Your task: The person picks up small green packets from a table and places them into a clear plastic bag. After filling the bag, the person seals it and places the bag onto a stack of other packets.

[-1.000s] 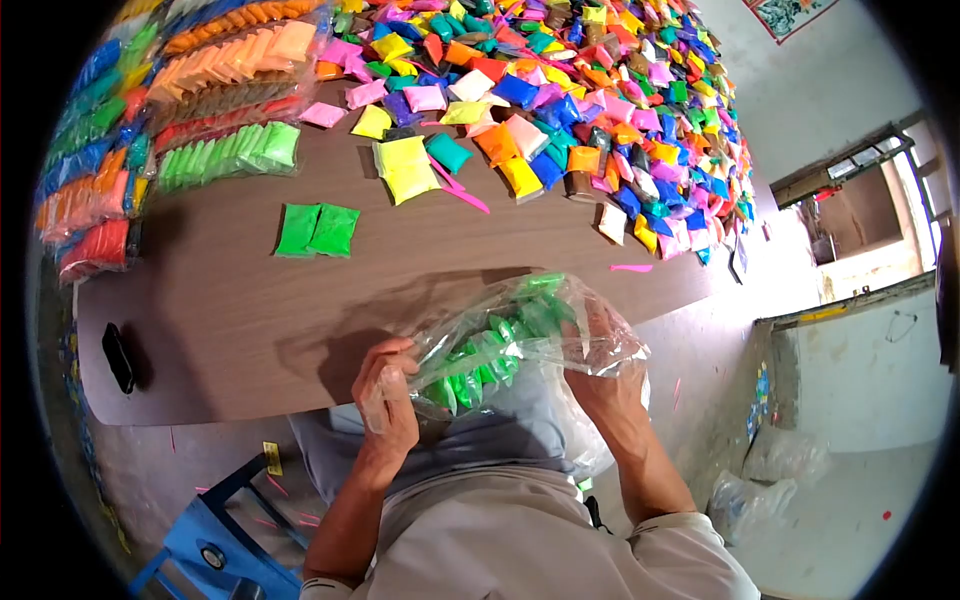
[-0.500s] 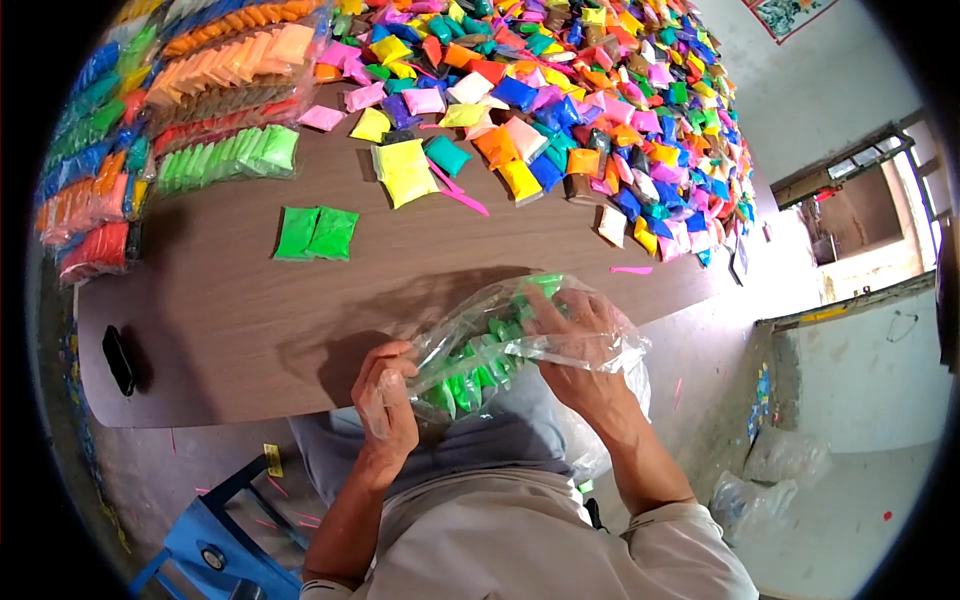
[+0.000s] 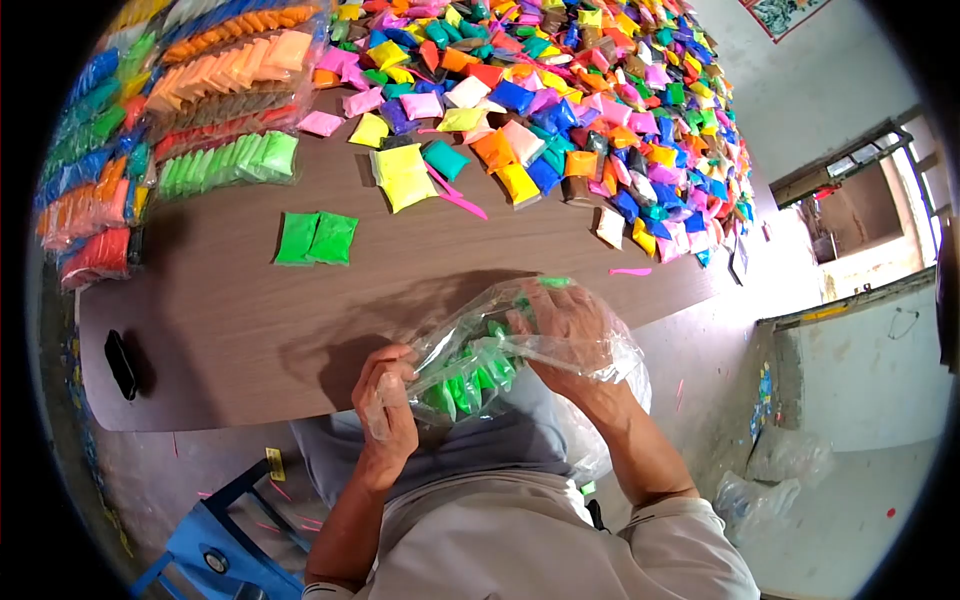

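A clear plastic bag (image 3: 632,362) is held above my lap at the table's front edge, with several green packets (image 3: 462,388) standing in a row inside it. My left hand (image 3: 387,398) pinches the bag's left edge between thumb and fingers. Inside the bag, seen through the film, my right hand (image 3: 572,325) has its fingers curled over green packets at the far side; its fingertips are partly hidden. Two flat green packets (image 3: 317,239) lie side by side on the table beyond my left hand.
A big heap of mixed coloured packets (image 3: 600,110) covers the table's far right. Bagged rows of packets (image 3: 225,160) are stacked at the far left. A black object (image 3: 120,365) lies near the left edge of the table (image 3: 230,330). A blue chair (image 3: 215,540) stands at lower left.
My right hand has shifted slightly within the bag, covering more of the green packets at the far end. My left hand keeps its grip on the bag's edge.
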Demonstrator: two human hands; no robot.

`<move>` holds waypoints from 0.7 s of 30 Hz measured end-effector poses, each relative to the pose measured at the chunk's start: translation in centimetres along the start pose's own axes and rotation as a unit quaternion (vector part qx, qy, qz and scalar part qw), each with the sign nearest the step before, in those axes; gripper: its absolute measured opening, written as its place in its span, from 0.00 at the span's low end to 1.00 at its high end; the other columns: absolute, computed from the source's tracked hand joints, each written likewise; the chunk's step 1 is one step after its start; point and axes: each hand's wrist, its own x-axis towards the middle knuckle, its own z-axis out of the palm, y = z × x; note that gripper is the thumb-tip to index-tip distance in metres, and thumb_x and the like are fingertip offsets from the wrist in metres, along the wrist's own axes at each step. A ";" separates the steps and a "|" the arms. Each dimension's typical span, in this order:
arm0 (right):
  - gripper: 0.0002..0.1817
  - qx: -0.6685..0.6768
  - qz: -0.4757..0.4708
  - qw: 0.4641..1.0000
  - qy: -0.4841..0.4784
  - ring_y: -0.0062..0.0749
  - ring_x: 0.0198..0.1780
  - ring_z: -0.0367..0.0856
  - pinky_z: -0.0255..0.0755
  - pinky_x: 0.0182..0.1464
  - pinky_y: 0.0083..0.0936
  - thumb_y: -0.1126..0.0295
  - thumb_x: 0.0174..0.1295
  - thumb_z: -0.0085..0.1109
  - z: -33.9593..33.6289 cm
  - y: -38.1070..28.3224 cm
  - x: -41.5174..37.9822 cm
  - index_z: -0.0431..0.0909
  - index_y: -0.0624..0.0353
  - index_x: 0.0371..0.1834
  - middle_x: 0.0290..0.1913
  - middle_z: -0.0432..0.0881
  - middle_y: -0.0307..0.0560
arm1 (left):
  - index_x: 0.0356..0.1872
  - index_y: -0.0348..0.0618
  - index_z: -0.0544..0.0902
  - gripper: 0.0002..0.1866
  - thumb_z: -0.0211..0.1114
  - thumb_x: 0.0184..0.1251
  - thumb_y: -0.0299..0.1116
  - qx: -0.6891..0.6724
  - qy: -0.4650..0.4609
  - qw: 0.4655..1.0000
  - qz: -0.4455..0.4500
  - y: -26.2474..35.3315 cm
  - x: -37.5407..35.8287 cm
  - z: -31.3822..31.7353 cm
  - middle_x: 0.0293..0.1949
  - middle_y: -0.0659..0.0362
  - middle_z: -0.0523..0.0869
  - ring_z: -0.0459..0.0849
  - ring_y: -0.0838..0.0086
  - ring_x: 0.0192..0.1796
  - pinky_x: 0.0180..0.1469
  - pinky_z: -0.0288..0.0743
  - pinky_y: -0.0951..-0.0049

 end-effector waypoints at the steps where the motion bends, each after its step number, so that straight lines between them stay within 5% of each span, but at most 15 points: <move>1: 0.20 0.009 -0.010 1.000 0.011 0.55 0.46 0.78 0.72 0.48 0.47 0.59 0.63 0.60 0.4 0.4 -0.1 0.77 0.62 0.51 0.46 0.80 0.62 | 0.30 0.34 0.77 0.25 0.43 0.80 0.44 0.004 -0.001 1.000 0.004 0.0 0.0 0.0 0.41 0.45 0.83 0.83 0.60 0.41 0.45 0.74 0.65; 5: 0.20 -0.030 0.022 0.999 0.000 0.58 0.47 0.76 0.72 0.47 0.48 0.61 0.61 0.62 0.1 -0.4 -0.5 0.75 0.66 0.49 0.49 0.77 0.66 | 0.30 0.34 0.77 0.24 0.42 0.80 0.43 0.008 0.001 1.000 0.008 -0.1 0.0 0.0 0.41 0.46 0.83 0.83 0.60 0.41 0.46 0.74 0.65; 8: 0.20 -0.043 0.029 0.999 -0.009 0.61 0.57 0.72 0.71 0.55 0.47 0.66 0.62 0.61 -0.2 -0.8 -0.6 0.74 0.69 0.52 0.52 0.74 0.66 | 0.29 0.35 0.77 0.24 0.42 0.80 0.43 0.014 0.000 1.000 0.008 -0.1 0.0 -0.1 0.40 0.46 0.83 0.83 0.59 0.42 0.47 0.74 0.65; 11: 0.19 -0.039 -0.040 0.998 0.019 0.62 0.59 0.70 0.70 0.57 0.48 0.69 0.60 0.59 0.5 0.1 -1.3 0.74 0.71 0.50 0.53 0.73 0.66 | 0.29 0.35 0.77 0.24 0.42 0.80 0.43 0.015 0.001 1.000 0.002 -0.1 0.0 -0.1 0.40 0.46 0.83 0.83 0.59 0.42 0.47 0.74 0.65; 14: 0.20 -0.022 -0.078 0.995 -0.064 0.63 0.61 0.70 0.67 0.62 0.47 0.72 0.56 0.59 0.6 2.0 -1.7 0.73 0.72 0.51 0.56 0.73 0.66 | 0.30 0.35 0.77 0.24 0.43 0.80 0.43 0.012 0.004 1.000 0.010 -0.3 0.0 0.0 0.39 0.46 0.83 0.83 0.60 0.41 0.47 0.74 0.66; 17: 0.21 -0.001 -0.115 0.992 -0.054 0.56 0.59 0.72 0.69 0.60 0.45 0.72 0.55 0.57 -2.0 1.5 -0.8 0.74 0.73 0.52 0.57 0.73 0.64 | 0.30 0.35 0.77 0.23 0.43 0.80 0.42 0.013 0.005 1.000 0.014 0.1 0.2 0.0 0.39 0.47 0.83 0.82 0.61 0.40 0.45 0.74 0.66; 21: 0.19 -0.069 -0.234 0.962 -0.125 0.52 0.62 0.72 0.67 0.63 0.41 0.72 0.57 0.55 -1.7 4.2 -0.1 0.77 0.64 0.53 0.58 0.75 0.58 | 0.32 0.35 0.78 0.21 0.44 0.79 0.40 -0.012 -0.013 0.999 -0.044 0.7 0.4 -0.2 0.38 0.51 0.84 0.81 0.65 0.37 0.43 0.73 0.65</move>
